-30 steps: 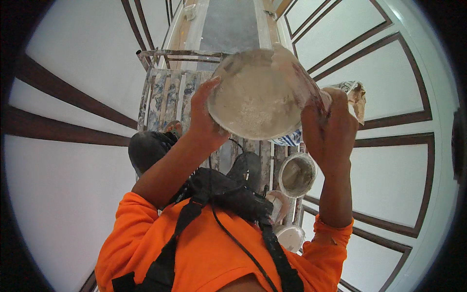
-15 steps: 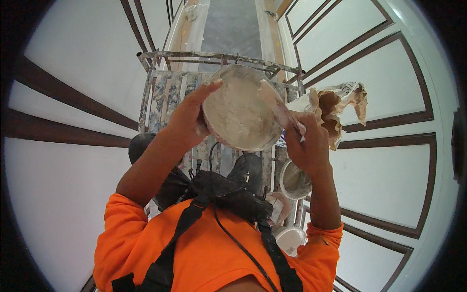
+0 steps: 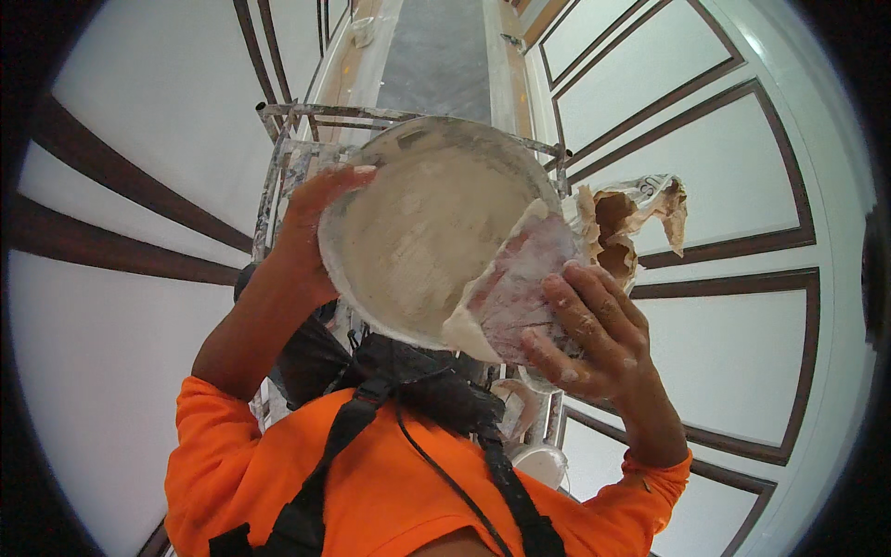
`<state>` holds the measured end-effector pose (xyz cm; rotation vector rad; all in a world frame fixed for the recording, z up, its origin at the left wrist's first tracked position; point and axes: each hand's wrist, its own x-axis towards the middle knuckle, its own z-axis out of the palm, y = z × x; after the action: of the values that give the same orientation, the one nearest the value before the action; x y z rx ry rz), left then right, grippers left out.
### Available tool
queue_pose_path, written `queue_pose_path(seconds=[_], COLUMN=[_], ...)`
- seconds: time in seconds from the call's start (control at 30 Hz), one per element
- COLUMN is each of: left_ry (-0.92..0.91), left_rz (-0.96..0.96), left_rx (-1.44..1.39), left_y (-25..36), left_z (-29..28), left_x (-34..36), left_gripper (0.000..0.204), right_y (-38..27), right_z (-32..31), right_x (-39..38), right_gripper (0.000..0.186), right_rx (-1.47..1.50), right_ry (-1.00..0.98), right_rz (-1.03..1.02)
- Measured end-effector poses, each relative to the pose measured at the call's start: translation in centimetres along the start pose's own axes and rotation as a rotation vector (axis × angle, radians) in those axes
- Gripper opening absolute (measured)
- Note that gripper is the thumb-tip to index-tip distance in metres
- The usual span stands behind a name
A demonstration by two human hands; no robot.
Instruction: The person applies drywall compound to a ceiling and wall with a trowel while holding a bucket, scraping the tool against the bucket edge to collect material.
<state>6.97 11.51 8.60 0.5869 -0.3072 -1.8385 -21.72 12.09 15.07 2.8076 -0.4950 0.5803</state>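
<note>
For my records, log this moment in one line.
left hand: holding round, pale-rimmed tub of beige paste | right hand: holding flat, reddish, paste-edged scraper at tub's right side | nearby: torn white-and-brown paper bag

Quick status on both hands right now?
Left hand: closed on the side of the round bucket, thumb over its rim.
Right hand: holding the paste-smeared flat spreader, fingers laid across it.

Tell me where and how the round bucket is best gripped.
Probably grip the bucket by its left rim, from the person's left, fingers outside and thumb over the edge, as the left hand holds it. Its round, open mouth gives a graspable edge there, while the flat reddish scraper in the right hand hides the lower-right rim.
</note>
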Motion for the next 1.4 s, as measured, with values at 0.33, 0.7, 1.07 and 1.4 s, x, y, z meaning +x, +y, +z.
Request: queue_pose_path(seconds=[0.33, 0.7, 1.07, 1.4], left_ry=[0.044, -0.096, 0.087, 0.244], left_rz=[0.169, 0.357, 0.378, 0.708], left_rx=[0.103, 0.103, 0.067, 0.309], left_y=[0.8, 9.5, 21.4, 22.2], left_z=[0.7, 1.9, 7.9, 15.1], left_x=[-1.6, -1.1, 0.6, -0.1], left_gripper=[0.045, 0.055, 0.047, 0.043], right_y=[3.6, 7.5, 14.3, 15.8], right_z=[-1.9, -5.3, -14.6, -25.6], right_x=[2.6, 14.1, 25.6, 28.4], right_gripper=[0.030, 0.025, 0.029, 0.034], right_rx=[-0.196, -0.572, -0.743, -0.032], right_ry=[-0.003, -0.023, -0.128, 0.192], right_rz=[-0.025, -0.190, -0.192, 0.389])
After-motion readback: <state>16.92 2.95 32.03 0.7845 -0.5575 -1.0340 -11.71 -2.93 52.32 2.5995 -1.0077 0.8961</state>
